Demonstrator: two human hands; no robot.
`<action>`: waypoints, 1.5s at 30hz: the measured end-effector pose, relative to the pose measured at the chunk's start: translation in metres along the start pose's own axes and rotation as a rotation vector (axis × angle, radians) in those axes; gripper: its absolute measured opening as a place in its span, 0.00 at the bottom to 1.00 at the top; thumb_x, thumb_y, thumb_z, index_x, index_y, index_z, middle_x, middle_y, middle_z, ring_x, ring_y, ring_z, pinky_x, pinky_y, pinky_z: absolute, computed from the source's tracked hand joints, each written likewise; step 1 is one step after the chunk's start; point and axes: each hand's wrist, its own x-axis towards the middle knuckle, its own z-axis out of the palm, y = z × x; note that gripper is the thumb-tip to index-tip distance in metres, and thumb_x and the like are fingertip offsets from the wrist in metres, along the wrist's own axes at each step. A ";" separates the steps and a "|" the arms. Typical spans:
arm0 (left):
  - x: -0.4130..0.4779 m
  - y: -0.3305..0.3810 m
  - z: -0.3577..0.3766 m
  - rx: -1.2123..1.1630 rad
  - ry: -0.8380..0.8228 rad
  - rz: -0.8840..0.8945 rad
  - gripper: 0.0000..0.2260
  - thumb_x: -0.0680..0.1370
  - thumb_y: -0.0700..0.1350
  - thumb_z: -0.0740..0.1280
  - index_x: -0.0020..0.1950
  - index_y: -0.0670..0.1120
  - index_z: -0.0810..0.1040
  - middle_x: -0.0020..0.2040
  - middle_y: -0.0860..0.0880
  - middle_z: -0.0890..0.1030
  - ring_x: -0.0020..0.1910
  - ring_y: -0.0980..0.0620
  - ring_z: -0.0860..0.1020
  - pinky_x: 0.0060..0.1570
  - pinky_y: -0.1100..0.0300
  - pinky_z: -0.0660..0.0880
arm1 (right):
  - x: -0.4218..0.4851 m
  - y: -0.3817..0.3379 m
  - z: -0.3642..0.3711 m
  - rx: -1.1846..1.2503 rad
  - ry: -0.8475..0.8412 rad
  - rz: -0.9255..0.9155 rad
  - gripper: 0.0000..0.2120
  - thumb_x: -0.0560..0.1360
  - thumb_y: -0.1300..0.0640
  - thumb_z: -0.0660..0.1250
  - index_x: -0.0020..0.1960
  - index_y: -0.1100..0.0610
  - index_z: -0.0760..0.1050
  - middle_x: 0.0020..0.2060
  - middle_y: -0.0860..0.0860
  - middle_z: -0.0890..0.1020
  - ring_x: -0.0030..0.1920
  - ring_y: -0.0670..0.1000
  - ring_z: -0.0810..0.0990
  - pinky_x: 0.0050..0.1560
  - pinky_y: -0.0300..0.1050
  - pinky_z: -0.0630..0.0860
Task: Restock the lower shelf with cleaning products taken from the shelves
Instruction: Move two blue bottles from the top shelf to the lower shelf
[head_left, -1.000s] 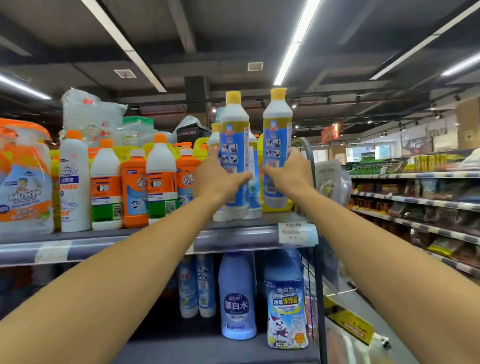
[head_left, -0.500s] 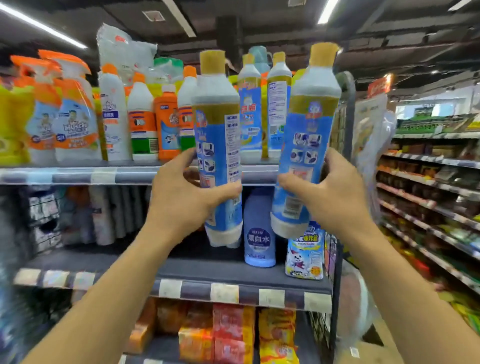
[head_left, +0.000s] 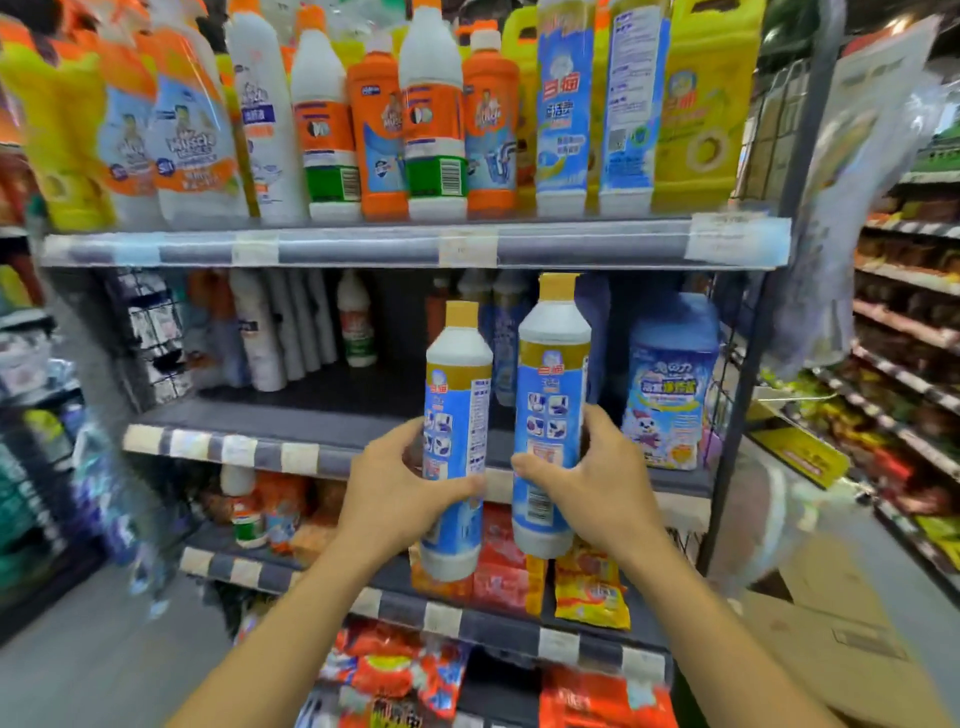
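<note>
In front of the middle shelf, near side of its striped edge: holding two blue-labelled bottles upright in the air, side by side and almost touching. Gripping the left bottle with the left hand, fingers curling round its far side, thumb lying across the front of the label. Clamping the right bottle with the right hand, thumb pressing on the label, fingers wrapping round the right side. Carrying the right bottle a little higher than the left, both showing yellow caps and white shoulders. Letting the bases hang lower than the middle shelf's edge, in front of the red and orange packets lying on the shelf below.

Keeping the pair just left of a blue pouch with a cartoon figure, standing on the middle shelf. Facing, farther back and to the left on that shelf, a blurred row of white bottles. Looking up at the crowded top shelf: spray bottles at the left, orange and white bottles in the middle, two more blue-labelled bottles and a yellow jug at the right. Standing beside a cardboard box lying near right on the floor, and a further aisle of stocked shelves running along the far right.
</note>
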 end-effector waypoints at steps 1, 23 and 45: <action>0.003 -0.007 0.000 -0.006 -0.006 -0.018 0.25 0.61 0.50 0.82 0.57 0.56 0.81 0.47 0.60 0.86 0.44 0.64 0.83 0.45 0.56 0.82 | 0.001 0.002 0.004 -0.013 -0.005 0.011 0.22 0.65 0.44 0.76 0.54 0.45 0.71 0.47 0.41 0.83 0.45 0.41 0.82 0.44 0.48 0.82; 0.159 -0.080 -0.016 -0.204 -0.175 -0.182 0.19 0.58 0.49 0.82 0.45 0.55 0.81 0.38 0.54 0.86 0.35 0.57 0.85 0.36 0.55 0.82 | 0.104 0.009 0.096 -0.303 0.096 0.320 0.24 0.62 0.39 0.72 0.51 0.52 0.71 0.46 0.49 0.81 0.44 0.51 0.80 0.47 0.55 0.80; 0.231 -0.111 0.035 -0.304 -0.153 -0.036 0.23 0.61 0.46 0.82 0.52 0.56 0.79 0.42 0.63 0.81 0.37 0.73 0.79 0.32 0.76 0.75 | 0.177 0.044 0.147 -0.366 0.393 0.176 0.25 0.69 0.53 0.75 0.57 0.64 0.69 0.52 0.61 0.82 0.50 0.61 0.82 0.40 0.43 0.72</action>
